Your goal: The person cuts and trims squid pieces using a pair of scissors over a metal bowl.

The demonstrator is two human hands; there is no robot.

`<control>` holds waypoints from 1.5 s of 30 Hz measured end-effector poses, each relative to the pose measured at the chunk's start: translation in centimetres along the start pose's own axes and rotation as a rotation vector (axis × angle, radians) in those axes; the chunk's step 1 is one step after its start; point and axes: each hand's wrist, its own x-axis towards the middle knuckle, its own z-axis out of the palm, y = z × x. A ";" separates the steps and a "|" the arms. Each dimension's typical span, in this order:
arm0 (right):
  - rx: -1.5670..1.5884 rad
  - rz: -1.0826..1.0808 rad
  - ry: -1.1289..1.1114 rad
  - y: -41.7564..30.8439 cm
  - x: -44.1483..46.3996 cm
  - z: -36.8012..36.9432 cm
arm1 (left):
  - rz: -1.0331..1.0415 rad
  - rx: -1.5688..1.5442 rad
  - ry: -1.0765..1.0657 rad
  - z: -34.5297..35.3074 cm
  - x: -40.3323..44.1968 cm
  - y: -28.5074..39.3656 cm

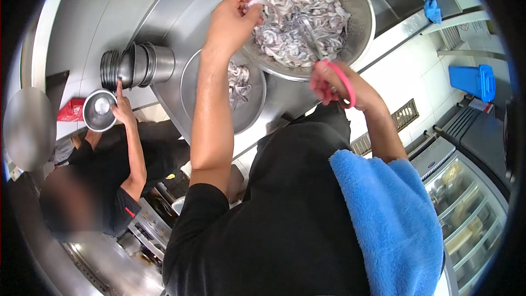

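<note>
Many squid-like pieces (287,28) (glossy, grey-white) lie heaped.

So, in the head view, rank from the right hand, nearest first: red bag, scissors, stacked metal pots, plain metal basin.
1. Scissors, in the right hand.
2. Plain metal basin, to its left.
3. Stacked metal pots, farther left.
4. Red bag, farthest left.

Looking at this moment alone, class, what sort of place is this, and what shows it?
Probably a commercial kitchen: a large, round, perforated metal colander full of pale, glistening, squid-like strips, nested round silver metal pots, and a clear-fronted shelved cabinet suggest it.
</note>
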 end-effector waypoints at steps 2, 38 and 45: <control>0.035 -0.019 -0.112 -0.2 1.5 2.3 | -0.027 -0.098 0.038 -1.5 -2.2 -0.1; -0.695 -0.004 -0.152 -3.6 8.5 14.2 | -0.266 -0.655 0.380 -3.2 -18.1 -8.7; -0.858 -0.031 -0.092 -3.5 8.4 14.9 | -0.294 -0.619 0.338 -3.2 -18.7 -9.8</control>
